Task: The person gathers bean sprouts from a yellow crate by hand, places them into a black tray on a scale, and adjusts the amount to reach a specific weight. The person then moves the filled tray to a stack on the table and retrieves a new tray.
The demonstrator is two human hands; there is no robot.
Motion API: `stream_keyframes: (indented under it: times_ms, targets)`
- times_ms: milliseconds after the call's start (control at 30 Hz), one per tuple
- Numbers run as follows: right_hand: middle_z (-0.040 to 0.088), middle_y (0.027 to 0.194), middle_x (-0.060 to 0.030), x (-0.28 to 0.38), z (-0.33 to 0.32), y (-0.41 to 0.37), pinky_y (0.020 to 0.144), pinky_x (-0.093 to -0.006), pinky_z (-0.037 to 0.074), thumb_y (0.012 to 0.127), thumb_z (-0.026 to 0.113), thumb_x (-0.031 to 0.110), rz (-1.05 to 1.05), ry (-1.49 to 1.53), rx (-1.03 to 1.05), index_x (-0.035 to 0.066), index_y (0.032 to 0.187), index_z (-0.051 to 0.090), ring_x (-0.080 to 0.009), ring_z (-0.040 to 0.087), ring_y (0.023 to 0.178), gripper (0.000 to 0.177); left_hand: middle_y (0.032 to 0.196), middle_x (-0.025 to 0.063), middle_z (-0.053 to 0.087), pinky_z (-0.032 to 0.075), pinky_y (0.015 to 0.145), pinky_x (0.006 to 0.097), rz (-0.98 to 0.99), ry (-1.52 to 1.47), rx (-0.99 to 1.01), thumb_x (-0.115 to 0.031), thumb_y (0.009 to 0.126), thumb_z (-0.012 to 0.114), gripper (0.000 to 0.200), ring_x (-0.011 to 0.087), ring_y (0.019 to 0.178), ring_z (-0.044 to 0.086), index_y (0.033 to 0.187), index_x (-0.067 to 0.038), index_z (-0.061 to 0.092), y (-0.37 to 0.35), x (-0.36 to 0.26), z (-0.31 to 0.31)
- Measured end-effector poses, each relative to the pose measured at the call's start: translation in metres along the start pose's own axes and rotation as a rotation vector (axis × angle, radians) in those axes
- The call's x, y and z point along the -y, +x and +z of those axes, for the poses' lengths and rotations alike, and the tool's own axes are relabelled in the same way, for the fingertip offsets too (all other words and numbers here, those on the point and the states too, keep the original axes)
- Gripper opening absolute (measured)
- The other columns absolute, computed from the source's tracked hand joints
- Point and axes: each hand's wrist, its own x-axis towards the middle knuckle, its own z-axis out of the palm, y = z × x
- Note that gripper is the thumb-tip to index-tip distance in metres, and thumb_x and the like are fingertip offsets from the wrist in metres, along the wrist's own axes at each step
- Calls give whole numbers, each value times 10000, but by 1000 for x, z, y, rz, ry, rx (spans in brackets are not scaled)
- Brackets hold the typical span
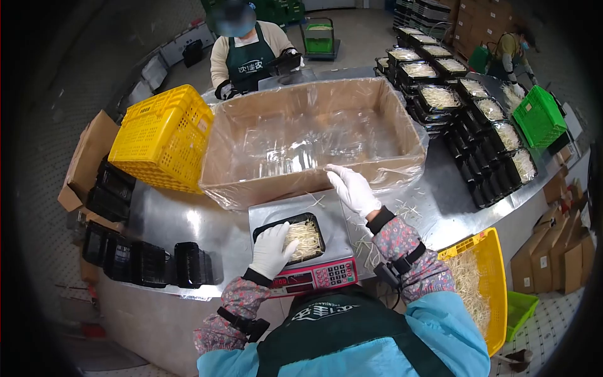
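A black plastic tray [319, 236] filled with pale bean sprouts [304, 240] sits on a scale with a red front panel [335, 274]. My left hand [272, 251], in a white glove, is closed at the tray's left side, its thumb over the sprouts; part of the grip is hidden. My right hand [353, 190], also gloved, is raised by the near wall of a large plastic-lined cardboard box [276, 188]. Its fingers are stretched out and hold nothing. Loose sprouts [408, 210] are scattered on the metal table to the right.
A yellow crate of sprouts [498, 289] is at my right. Another yellow crate [160, 138] leans left of the box. Black trays [151, 262] line the left edge; filled trays [440, 97] are stacked at right. One co-worker [251, 56] stands opposite, another [512, 56] at far right.
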Motion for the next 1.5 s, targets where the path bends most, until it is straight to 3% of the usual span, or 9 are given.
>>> stream_keyframes:
  times_ms: [67, 200, 433, 600, 900, 1000, 1067, 1200, 1500]
  targets:
    - [679, 1189, -187, -26, 29, -5, 952, -421, 511, 968, 566, 318, -68, -253, 24, 24, 1281, 613, -355, 630, 1130, 432, 1263, 187, 590, 429, 976, 466, 63, 3, -50, -366, 880, 686, 623, 355, 1169, 550, 1356, -3, 513, -3, -4, -7]
    - [390, 1564, -112, -44, 86, -43, 1186, -566, 260, 934, 577, 325, -460, -584, 645, 155, 1478, 455, -354, 313, 1470, 583, 1382, 201, 522, 393, 1042, 476, 79, 60, 43, -387, 868, 706, 700, 367, 1275, 491, 1404, -6, 466, -5, -13, -6]
    - [449, 1511, -211, -70, 17, -39, 1193, -520, 247, 1000, 499, 420, 214, -682, 283, 20, 1470, 433, -391, 365, 1432, 621, 1205, 152, 598, 447, 892, 469, 129, 54, 54, -434, 857, 707, 653, 346, 1047, 556, 1338, -22, 549, 26, 14, 14]
    - [461, 1447, -299, 17, 33, -52, 1168, -453, 315, 975, 529, 430, -31, 42, 93, -52, 1450, 418, -500, 379, 1372, 686, 1179, 137, 600, 438, 822, 471, 188, 108, -37, -433, 830, 704, 660, 322, 1019, 557, 1326, -25, 553, 71, 7, 41]
    - [403, 1419, -425, 27, 86, -70, 1189, -503, 264, 958, 452, 635, 55, -380, 268, -116, 1484, 291, -566, 375, 1358, 931, 1365, 172, 499, 442, 909, 521, 137, 212, 239, -373, 875, 605, 694, 370, 1175, 505, 1456, -44, 418, 95, 22, 67]
    - [387, 1443, -410, 32, 75, -70, 1188, -539, 253, 921, 545, 597, 73, -258, 276, -80, 1497, 287, -562, 351, 1376, 926, 1175, 214, 621, 490, 846, 547, 145, 36, 209, -256, 838, 665, 576, 436, 1005, 598, 1334, -5, 514, 100, 10, 51]
    - [339, 1505, -357, 31, 70, -86, 1201, -540, 219, 901, 606, 529, 42, -166, 123, -34, 1525, 270, -518, 300, 1425, 905, 1148, 197, 660, 520, 886, 473, 126, -517, 225, -185, 828, 738, 519, 370, 1033, 663, 1264, 22, 547, 96, -7, 34]
    - [323, 1534, -321, 43, -4, -125, 1183, -544, 266, 866, 691, 374, 26, -195, -43, -4, 1519, 301, -467, 315, 1439, 849, 1471, 211, 485, 352, 1137, 457, 287, -93, 185, -161, 814, 777, 765, 374, 1360, 452, 1469, 17, 424, 88, 0, 0]
    - [397, 1515, -284, -9, -218, -390, 1196, -422, 297, 904, 694, 332, 539, -423, -597, 12, 1484, 406, -388, 359, 1445, 722, 1513, 163, 449, 275, 1191, 397, 393, -745, 316, -79, 901, 612, 614, 285, 1401, 415, 1480, 8, 429, 87, -189, -3]
